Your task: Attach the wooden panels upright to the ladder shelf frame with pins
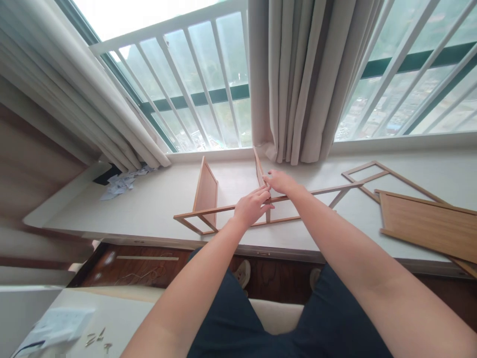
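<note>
A ladder-like wooden side frame [324, 190] lies along the white window ledge. Near its left end stands an upright wooden board [206, 191], meeting the frame at its lower edge. A second narrow board [258, 166], seen nearly edge-on, rises at the middle of the frame. My left hand [249, 206] is closed on the frame's rail where this board meets it. Right beside it, my right hand [282, 182] grips the near end of the second board, its fingertips close to the left ones. The joint itself is mostly hidden by my fingers.
Another wooden frame [404, 180] and a slatted panel [428, 219] lie to the right on the ledge [156, 209]. Paper scraps [121, 183] sit at the left. Several screws [100, 335] lie on a white surface at lower left. Curtains [294, 79] hang behind.
</note>
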The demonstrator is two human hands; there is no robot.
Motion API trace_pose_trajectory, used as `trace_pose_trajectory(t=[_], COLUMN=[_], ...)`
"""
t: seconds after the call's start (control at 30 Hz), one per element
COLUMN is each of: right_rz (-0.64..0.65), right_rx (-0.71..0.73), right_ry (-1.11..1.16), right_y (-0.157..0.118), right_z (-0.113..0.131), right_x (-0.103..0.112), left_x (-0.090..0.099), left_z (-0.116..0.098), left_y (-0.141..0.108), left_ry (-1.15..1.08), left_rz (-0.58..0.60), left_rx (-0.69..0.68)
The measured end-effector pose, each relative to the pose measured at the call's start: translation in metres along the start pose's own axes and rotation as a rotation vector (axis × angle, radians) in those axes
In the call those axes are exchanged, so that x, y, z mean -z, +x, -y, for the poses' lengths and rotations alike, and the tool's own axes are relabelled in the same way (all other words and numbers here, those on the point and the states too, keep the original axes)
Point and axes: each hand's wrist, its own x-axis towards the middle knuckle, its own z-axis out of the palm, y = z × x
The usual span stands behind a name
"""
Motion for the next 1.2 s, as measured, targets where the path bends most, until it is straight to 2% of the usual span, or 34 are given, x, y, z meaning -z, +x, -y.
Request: trace_pose_trajectory(t=[0.13,0.23,0.37,0.47,0.57,0.73,0.93,1.07,1.2], right_rz=[-0.274,-0.447,-0.512,-0.471,-0.335,-0.178,-0.06,-0.012,-0.016], right_rx=[0.025,0.082,0.167,0.178,0.201,0.204,0.22,0.215,0.118], right_ry=[-0.067,0.022,0.258,0.397,0.483,0.537,0.561,0.513,0.473], right_y=[-0.028,-0.061,-0.11,-0.139,-0.152,-0.146,-0.137,-0.129,-0.12], right_z=[-0.002,-0.009,-0.025,-0.038,-0.05,-0.071,-0.092,-0.099,-0.096], right_x=[0.004,-0.005,-0.031,-0.052,-0.069,-0.09,-0.118,-0.12,-0.111], left_x=[0.003,0.004,0.002,0.0,0.002,0.009,0.013,0.018,0.02], left_z=[-0.001,-0.003,-0.003,0.001,0.007,0.014,0.02,0.027,0.032], left_y=[0.001,0.001,0.001,0.002,0.007,0.016,0.019,0.022,0.022], left_ry=[-0.032,-0.027,-0.005,0.01,0.027,0.056,0.063,0.089,0.033], left_rz=[0.022,0.039,0.027,0.024,0.034,0.023,0.07,0.138,0.118], left_rx=[0.026,0.045,0.037,0.012,-0.055,-0.228,-0.233,-0.255,-0.28])
